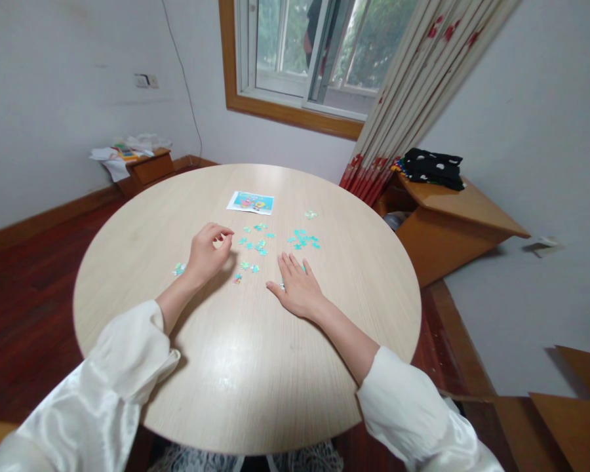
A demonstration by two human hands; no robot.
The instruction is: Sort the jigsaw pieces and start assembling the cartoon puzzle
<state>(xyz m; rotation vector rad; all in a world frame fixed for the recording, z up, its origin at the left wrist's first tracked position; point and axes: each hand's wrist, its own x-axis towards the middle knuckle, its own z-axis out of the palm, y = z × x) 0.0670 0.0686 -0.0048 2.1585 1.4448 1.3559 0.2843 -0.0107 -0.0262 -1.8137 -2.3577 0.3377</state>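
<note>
My left hand (210, 250) is over the table left of the middle, its fingers curled and the thumb near the index fingertip; whatever may be between them is too small to make out. My right hand (297, 286) lies flat, palm down, fingers spread, with bits of puzzle pieces showing at its edges. Teal puzzle pieces (303, 239) lie in a cluster beyond it. More loose pieces (260, 248) are scattered between the hands, and a small group (179, 269) sits left of my left wrist. A picture card (250, 203) with cartoon figures lies farther back.
The round wooden table (216, 387) carries everything. One pale piece group (311, 214) lies toward the back right. Beyond stand a small cabinet (151, 169) with papers, a wooden cabinet (452, 210) with dark cloth, and a curtained window.
</note>
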